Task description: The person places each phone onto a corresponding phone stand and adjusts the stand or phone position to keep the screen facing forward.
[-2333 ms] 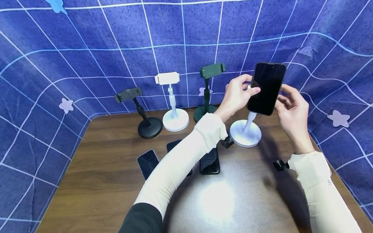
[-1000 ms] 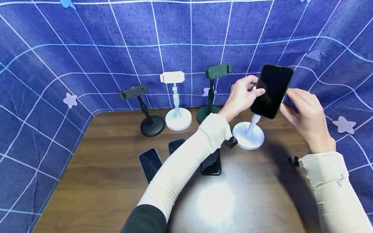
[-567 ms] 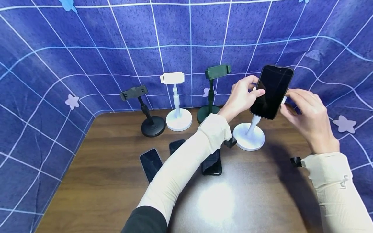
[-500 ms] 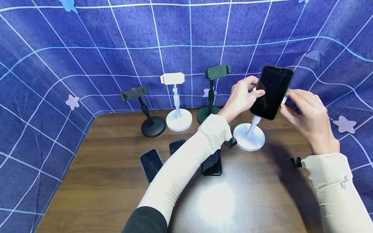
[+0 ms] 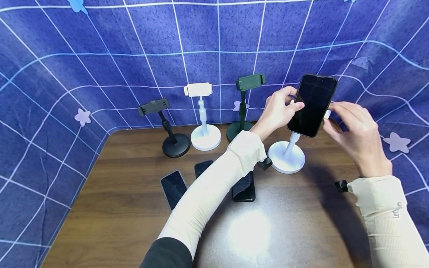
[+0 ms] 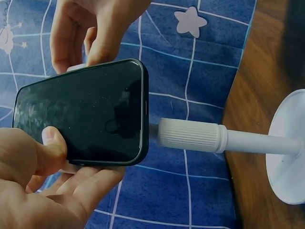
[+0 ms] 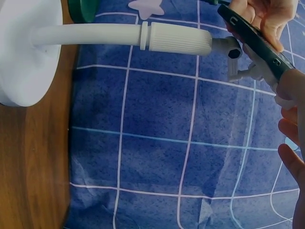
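Note:
A black smartphone (image 5: 312,105) stands upright, leaning slightly, at the head of a white phone stand (image 5: 286,157). My left hand (image 5: 277,108) grips its left edge, thumb on the screen and fingers behind. At the opposite edge, my right hand (image 5: 352,130) pinches the white clamp end (image 5: 327,114) of the stand between thumb and fingers. The left wrist view shows the stand's ribbed neck (image 6: 190,135) below the phone (image 6: 90,114). In the right wrist view the phone (image 7: 257,40) appears edge-on against the clamp, whose back is partly hidden by the hands.
Left of the hands stand a green phone stand (image 5: 250,82), another white phone stand (image 5: 205,137) and a black phone stand (image 5: 175,145). Several phones lie on the wooden table (image 5: 110,208), including one at the left (image 5: 173,189) and one partly under my left sleeve (image 5: 244,191). A blue gridded cloth (image 5: 187,33) hangs behind.
Since the earliest frame my right hand has turned its back upward and moved right, its fingers now on the clamp end. The view has shifted slightly. Over the last half second hardly anything moves.

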A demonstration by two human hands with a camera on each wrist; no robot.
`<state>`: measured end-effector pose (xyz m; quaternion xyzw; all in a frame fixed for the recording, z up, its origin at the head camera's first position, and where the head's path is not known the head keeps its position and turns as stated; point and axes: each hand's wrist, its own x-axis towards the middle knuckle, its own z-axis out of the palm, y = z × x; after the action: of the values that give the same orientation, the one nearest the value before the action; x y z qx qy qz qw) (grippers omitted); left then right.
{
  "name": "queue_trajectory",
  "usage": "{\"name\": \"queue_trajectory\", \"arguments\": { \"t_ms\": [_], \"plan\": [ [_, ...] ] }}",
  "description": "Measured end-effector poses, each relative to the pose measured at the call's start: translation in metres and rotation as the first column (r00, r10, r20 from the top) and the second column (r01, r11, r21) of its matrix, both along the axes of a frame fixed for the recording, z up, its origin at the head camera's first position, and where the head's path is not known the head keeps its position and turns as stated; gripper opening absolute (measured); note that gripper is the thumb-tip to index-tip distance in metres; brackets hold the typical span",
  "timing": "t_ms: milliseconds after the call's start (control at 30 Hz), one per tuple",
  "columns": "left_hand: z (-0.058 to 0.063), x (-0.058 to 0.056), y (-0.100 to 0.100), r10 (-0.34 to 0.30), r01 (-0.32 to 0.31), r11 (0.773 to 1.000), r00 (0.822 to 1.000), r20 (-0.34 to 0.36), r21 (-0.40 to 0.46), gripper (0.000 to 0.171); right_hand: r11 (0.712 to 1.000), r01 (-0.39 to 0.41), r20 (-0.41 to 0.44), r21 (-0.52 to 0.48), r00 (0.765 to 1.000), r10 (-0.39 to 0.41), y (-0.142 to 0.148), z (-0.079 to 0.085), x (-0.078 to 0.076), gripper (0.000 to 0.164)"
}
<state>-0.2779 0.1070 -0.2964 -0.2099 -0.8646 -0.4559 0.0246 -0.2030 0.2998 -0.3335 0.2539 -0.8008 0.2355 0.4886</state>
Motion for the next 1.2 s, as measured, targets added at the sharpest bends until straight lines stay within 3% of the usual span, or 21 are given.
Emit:
{"name": "queue_trajectory", "arguments": {
  "t_ms": [233,367,433,533,633,733,900,1067,1200],
  "plan": [
    [-0.002,0.0,0.002,-0.016,0.015,1.0,1.0,0.017,0.02,0.031,0.997,0.025,0.087,-0.072,0.996,-0.019,0.005,-0.01,-0.003,0.032],
    [-0.005,0.002,0.002,-0.015,0.015,0.999,1.0,0.022,0.031,0.033,0.97,-0.045,0.244,-0.238,0.964,0.105,0.006,-0.016,-0.003,0.037],
    [-0.006,0.002,0.003,-0.017,0.016,0.999,1.0,0.023,0.043,0.034,0.93,-0.095,0.31,-0.356,0.927,0.213,0.005,-0.017,-0.003,0.041],
    [-0.01,0.003,0.003,-0.02,0.019,0.997,1.0,0.011,0.079,0.036,0.847,-0.129,0.359,-0.515,0.865,0.35,0.003,-0.019,-0.003,0.039],
    [-0.014,0.003,0.002,-0.008,0.007,0.995,1.0,0.014,0.104,0.041,0.745,-0.148,0.35,-0.651,0.812,0.467,0.0,-0.02,-0.005,0.031],
    [-0.019,0.002,0.0,-0.002,0.0,0.993,1.0,0.014,0.119,0.045,0.66,-0.157,0.32,-0.734,0.778,0.541,-0.002,-0.021,-0.006,0.024],
    [-0.03,0.002,-0.003,-0.016,0.02,0.987,1.0,-0.025,0.162,0.043,0.596,-0.145,0.289,-0.79,0.769,0.571,-0.005,-0.021,-0.004,0.021],
    [-0.04,0.004,-0.004,-0.034,0.042,0.979,0.998,-0.043,0.2,0.044,0.516,-0.163,0.245,-0.841,0.736,0.632,-0.008,-0.02,-0.002,0.022],
    [-0.041,0.005,-0.005,-0.038,0.048,0.977,0.998,-0.053,0.208,0.045,0.495,-0.172,0.232,-0.851,0.724,0.65,-0.009,-0.019,-0.001,0.022]
  ]
}}
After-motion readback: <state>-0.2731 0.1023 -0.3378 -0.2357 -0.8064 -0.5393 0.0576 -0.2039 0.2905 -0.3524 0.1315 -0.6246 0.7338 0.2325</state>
